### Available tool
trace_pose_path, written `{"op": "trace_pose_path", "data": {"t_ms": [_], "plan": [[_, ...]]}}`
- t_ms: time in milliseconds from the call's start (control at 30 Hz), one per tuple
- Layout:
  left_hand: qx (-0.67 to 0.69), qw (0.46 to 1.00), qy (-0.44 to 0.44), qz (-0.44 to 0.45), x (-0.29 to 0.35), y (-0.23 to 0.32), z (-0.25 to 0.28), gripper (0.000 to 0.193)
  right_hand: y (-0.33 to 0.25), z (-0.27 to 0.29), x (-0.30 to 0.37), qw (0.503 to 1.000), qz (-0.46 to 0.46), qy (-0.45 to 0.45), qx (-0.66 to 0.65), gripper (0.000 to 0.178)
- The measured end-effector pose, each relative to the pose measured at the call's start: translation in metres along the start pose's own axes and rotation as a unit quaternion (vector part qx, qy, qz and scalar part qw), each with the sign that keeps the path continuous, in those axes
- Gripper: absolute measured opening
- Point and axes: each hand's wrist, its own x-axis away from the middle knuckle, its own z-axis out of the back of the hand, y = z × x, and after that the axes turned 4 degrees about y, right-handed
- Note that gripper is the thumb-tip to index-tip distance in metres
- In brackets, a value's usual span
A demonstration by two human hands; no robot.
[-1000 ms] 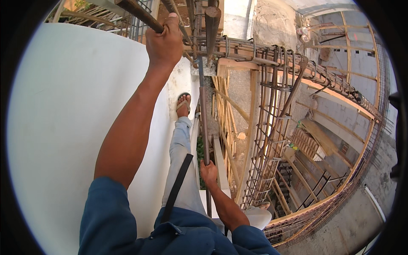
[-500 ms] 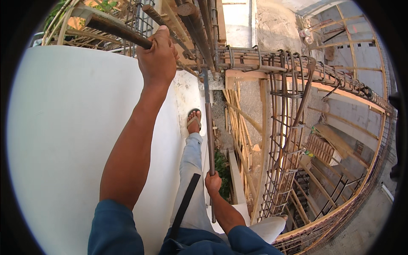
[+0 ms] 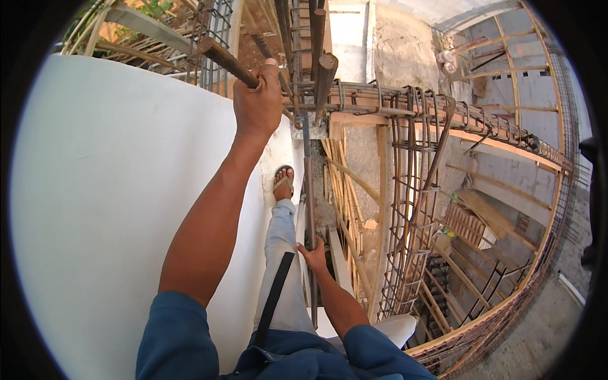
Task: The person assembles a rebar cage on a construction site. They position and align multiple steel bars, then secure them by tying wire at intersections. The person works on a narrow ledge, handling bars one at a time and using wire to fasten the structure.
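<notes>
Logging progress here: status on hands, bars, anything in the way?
Left hand gripping rusty bar. Right hand at pipe, thumb spread. Rebar cage right of pipe.

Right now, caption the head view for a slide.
Left hand grips thick rebar; right hand open at a metal bar.

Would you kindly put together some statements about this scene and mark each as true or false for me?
1. The left hand is closed around a thick rusty steel bar. True.
2. The right hand is higher in the picture than the left. False: the right hand is lower, at a long metal pipe.
3. The sleeves are bright red. False: the sleeves are dark blue.
4. A broad white surface lies to the person's left. True.
5. The bare-toed foot wears a thonged sandal. True.
</notes>
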Motion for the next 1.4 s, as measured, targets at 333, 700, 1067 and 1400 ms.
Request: {"op": "trace_pose_path", "data": {"t_ms": [333,700,1067,1400], "plan": [[-0.041,0.999,0.014,-0.016,0.003,0.003,-0.004,0.051,-0.124,0.069,-0.031,0.992,0.062,-0.086,0.075,0.108],[-0.086,0.995,0.021,-0.038,0.010,0.004,-0.004,0.047,-0.226,0.047,-0.041,0.984,0.168,0.020,-0.049,0.093],[0.093,0.989,0.107,0.034,0.025,0.000,-0.023,0.052,-0.513,0.103,0.086,0.756,0.652,-0.010,-0.057,0.084],[0.048,0.987,0.107,0.114,0.034,0.015,-0.032,0.047,-0.489,0.084,0.084,0.789,0.567,0.141,-0.190,0.029]]}}
